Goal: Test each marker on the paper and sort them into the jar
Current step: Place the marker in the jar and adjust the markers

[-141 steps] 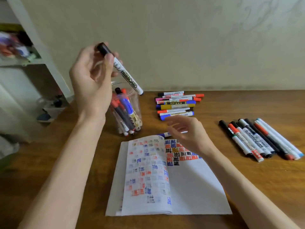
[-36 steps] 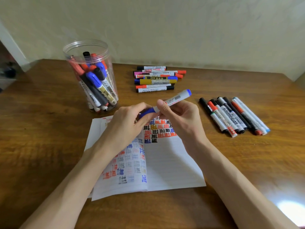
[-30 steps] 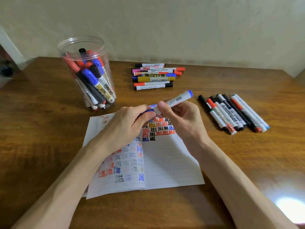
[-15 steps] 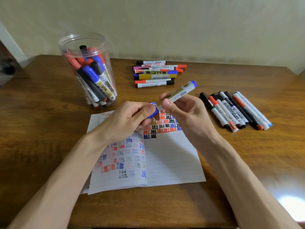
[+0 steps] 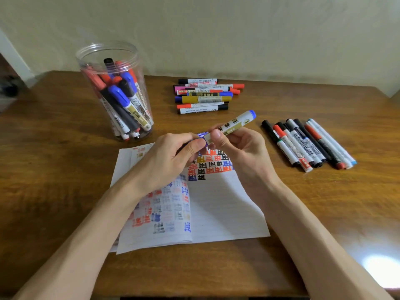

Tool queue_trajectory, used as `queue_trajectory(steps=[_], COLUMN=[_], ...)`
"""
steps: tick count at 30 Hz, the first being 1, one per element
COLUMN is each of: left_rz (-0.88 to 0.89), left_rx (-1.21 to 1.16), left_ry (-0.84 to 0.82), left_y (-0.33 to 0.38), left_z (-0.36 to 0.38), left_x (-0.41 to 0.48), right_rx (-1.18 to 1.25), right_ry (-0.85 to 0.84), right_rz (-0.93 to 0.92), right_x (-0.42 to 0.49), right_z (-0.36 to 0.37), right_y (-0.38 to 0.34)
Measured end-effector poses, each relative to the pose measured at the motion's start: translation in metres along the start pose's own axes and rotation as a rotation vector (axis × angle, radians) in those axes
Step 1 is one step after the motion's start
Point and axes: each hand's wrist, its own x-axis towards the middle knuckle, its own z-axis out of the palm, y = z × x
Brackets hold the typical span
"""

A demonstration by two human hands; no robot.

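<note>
In the head view both hands meet over the top edge of the paper [image 5: 216, 208]. The right hand [image 5: 240, 148] pinches the marker [image 5: 238, 122] by its barrel between thumb and fingers, and its blue-tipped far end points up and away to the right. The left hand [image 5: 171, 156] curls round the marker's near end, thumb against fingers, where a sliver of blue shows. The fingers hide whether the cap is on or off.

Beyond the left hand and off to its left stands the clear jar [image 5: 112, 68], open-topped, packed with red, blue and black markers. Straight beyond both hands lies a pile [image 5: 203, 98] of markers. Just right of the right hand a row [image 5: 307, 144] of them lies side by side on the wooden table [image 5: 54, 169].

One marker in the row reads "WHITEBOARD MARKER". A barrel in the jar reads "WHITEBOARD". The gold label on the held marker is too small to read. Under the hands the paper carries rows of one repeated block character in red, black and blue.
</note>
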Motion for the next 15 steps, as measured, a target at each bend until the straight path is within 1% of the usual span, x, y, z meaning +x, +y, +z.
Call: queue_trajectory(steps=[8,13,15], left_rz=[0.007,-0.043,-0.062], left_rx=[-0.127,-0.222,-0.202], left_ry=[-0.084,-0.123,-0.113], left_y=[0.0034,0.0023,0.0015], left_z=[-0.0039,-0.0069,-0.0048], left_x=[0.0020,0.0037,0.0041], right_rx=[0.096,0.086,0.075], right_ry=[-0.062,-0.071,-0.047], right_rz=[-0.008,-0.015,-0.014], right_x=[0.0023,0.0026,0.0020], right_z=[-0.0024,-0.0016,0.0014], right_y=[-0.0006,-0.0007,0.0001])
